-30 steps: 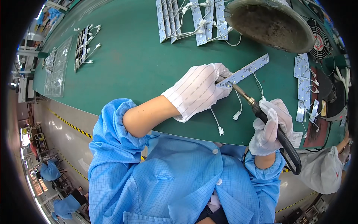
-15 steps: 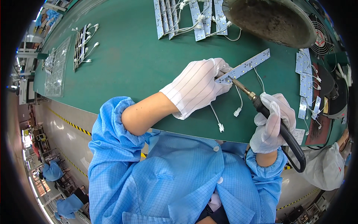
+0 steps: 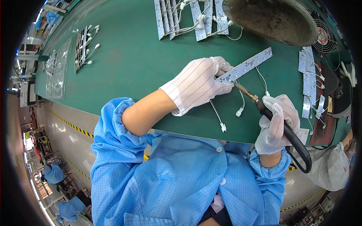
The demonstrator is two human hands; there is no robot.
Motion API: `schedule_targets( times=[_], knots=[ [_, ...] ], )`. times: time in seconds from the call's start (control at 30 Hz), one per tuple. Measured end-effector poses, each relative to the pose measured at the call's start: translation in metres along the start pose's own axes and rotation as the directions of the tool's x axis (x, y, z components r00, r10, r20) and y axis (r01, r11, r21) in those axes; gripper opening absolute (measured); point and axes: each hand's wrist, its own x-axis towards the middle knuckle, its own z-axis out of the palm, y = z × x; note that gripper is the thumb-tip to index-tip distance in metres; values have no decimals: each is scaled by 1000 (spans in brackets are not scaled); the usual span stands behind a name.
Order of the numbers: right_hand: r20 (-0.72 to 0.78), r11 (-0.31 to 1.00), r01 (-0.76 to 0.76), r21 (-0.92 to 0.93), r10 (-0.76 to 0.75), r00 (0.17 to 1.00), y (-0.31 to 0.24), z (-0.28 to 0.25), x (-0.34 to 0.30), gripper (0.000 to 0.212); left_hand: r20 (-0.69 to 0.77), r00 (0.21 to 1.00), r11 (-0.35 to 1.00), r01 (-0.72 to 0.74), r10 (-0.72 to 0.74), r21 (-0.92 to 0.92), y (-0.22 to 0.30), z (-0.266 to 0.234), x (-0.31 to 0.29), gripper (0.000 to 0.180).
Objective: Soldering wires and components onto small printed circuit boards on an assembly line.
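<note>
My left hand (image 3: pixel 205 83), in a white striped glove, is closed on the near end of a narrow white LED circuit board (image 3: pixel 249 64). The board slants up to the right, with thin white wires and plugs (image 3: pixel 240 112) hanging below it. In my gloved right hand (image 3: pixel 278 124) is a soldering iron (image 3: pixel 264 110) with a black handle. Its tip points up and left, at the board's lower edge close to my left fingers. Whether tip and board touch, I cannot tell.
More LED boards with wires (image 3: pixel 200 22) lie at the back of the green table (image 3: pixel 124 67). A dark round lamp-like hood (image 3: pixel 271 20) overhangs the back right, beside a fan (image 3: pixel 323 37). Boards (image 3: pixel 308 75) lie at right; a clear plastic tray (image 3: pixel 58 75) and thin strips (image 3: pixel 81 49) at left.
The iron's tip has slid slightly down, from on the board's face to its lower edge. The board and my left hand have shifted a little to the left.
</note>
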Motion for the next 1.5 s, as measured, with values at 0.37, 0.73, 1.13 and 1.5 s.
schedule_targets(
  times=[0.37,0.73,1.13,1.5],
  knots=[
    [28,985,146,-88,-144,989,2,2,4,16,-16,1000,1000,-1,1,-28,-2,1,-1,34],
    [0,765,415,-493,-477,879,15,-8,5,12,34,999,850,2,-24,526,22,-30,-10,54],
    [56,978,173,-113,-168,984,4,-13,1,28,158,982,978,67,-99,196,30,-11,1,33],
    [-14,998,55,9,-55,998,2,2,-1,19,29,991,990,131,-133,59,12,-2,3,31]
  ],
)
